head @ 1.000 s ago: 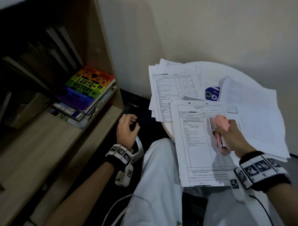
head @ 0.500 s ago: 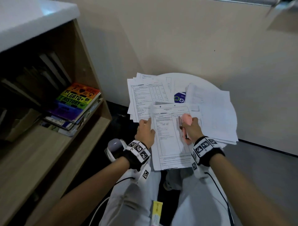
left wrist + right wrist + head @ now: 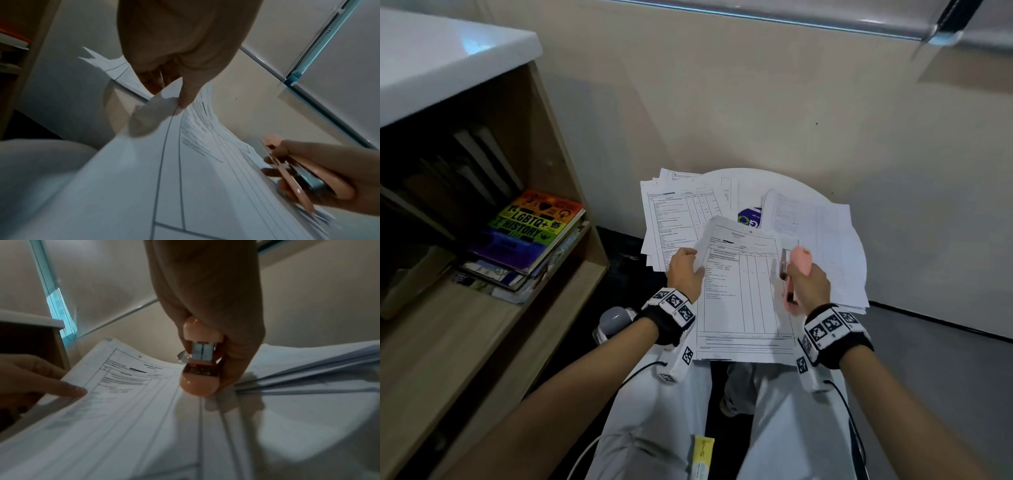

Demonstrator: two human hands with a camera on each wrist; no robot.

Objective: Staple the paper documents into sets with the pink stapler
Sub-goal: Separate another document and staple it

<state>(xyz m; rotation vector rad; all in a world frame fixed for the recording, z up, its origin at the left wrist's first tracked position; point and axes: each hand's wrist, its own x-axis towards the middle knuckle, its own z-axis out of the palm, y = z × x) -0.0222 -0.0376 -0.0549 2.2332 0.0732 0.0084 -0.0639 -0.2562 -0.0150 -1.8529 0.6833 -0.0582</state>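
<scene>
A printed document set [image 3: 739,294] lies over my lap and the small round white table [image 3: 763,181]. My left hand [image 3: 685,272] pinches its upper left edge between thumb and fingers [image 3: 185,97], and that edge [image 3: 86,369] is lifted. My right hand [image 3: 808,284] grips the pink stapler [image 3: 796,270] above the sheet's right side. The stapler [image 3: 200,369] points its metal mouth forward; the stapler [image 3: 304,183] stands just off the paper's right edge. More paper piles [image 3: 678,212] [image 3: 822,246] cover the table behind.
A wooden bookshelf [image 3: 544,308] stands close on the left with a stack of books topped by a rainbow-covered book [image 3: 530,226]. A beige wall [image 3: 756,102] is right behind the table. A blue and white item [image 3: 750,217] peeks between the paper piles.
My left hand came over from beside the shelf and took hold of the document's left edge, now lifted. The head view pulled back and upward. The right hand kept hold of the stapler.
</scene>
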